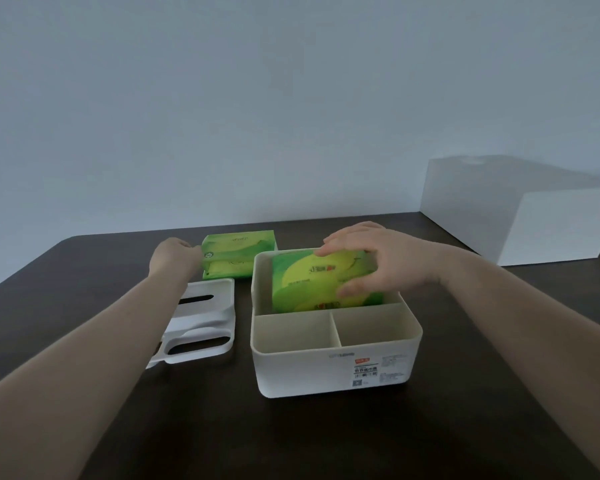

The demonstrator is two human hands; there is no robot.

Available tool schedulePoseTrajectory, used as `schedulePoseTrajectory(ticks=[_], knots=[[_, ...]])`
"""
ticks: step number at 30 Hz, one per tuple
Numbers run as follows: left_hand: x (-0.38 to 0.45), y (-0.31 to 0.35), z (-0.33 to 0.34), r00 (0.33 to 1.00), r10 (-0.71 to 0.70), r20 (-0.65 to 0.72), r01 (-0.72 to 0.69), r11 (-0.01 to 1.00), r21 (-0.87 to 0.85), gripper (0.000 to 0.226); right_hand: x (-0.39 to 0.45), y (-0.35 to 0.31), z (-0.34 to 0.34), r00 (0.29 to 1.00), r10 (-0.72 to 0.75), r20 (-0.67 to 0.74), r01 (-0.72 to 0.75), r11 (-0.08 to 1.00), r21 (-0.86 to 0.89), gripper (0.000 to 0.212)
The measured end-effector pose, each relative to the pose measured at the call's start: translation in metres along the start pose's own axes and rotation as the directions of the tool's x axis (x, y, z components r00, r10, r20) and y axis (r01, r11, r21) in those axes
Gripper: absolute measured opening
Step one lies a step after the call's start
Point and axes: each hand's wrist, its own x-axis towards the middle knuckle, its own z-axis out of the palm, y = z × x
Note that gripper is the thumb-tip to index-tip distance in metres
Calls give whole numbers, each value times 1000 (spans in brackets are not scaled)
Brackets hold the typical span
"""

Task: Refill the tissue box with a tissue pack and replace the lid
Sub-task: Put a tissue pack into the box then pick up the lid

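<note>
Looks like a plain room in a home or small office; can't tell which. Clues: dark brown wood-grain table (84, 271) pushed against a bare, pale grey-blue painted wall (257, 98), w/ household bits on it, e.g. a white plastic desktop tissue box w/ compartments (336, 368) and a green plastic-wrapped tissue pack (239, 252). A plain white rectangular box (534, 216) sits at the far right; dim, soft light, no machines or shop fittings visible.

Your right hand (378, 261) spreads its fingers in a downward grip; your left hand (174, 256) reaches forward, curled, arm extended.
</note>
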Motion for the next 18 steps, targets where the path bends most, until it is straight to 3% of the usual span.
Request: schedulePoseTrajectory(ticks=[4,8,12,16,18], knots=[[-5,-1,-16,1000,29,0,-29,999,36,33,-5,-9,-2,975,32,-220,-21,998,53,32],[-16,-8,-43,999,30,24,-33,990,139,21,-8,-29,-4,933,108,-343,-55,985,162,27],[-33,-24,-79,998,-9,57,-10,945,327,11,2,-56,1,907,143,-396,-76,981,179,32],[-47,-57,-107,999,-12,38,-4,924,383,4,18,-97,17,918,134,-373,-73,982,172,27],[-55,-72,-118,999,-8,46,-12,911,411,17,27,-120,26,938,105,-331,-59,988,145,25]])
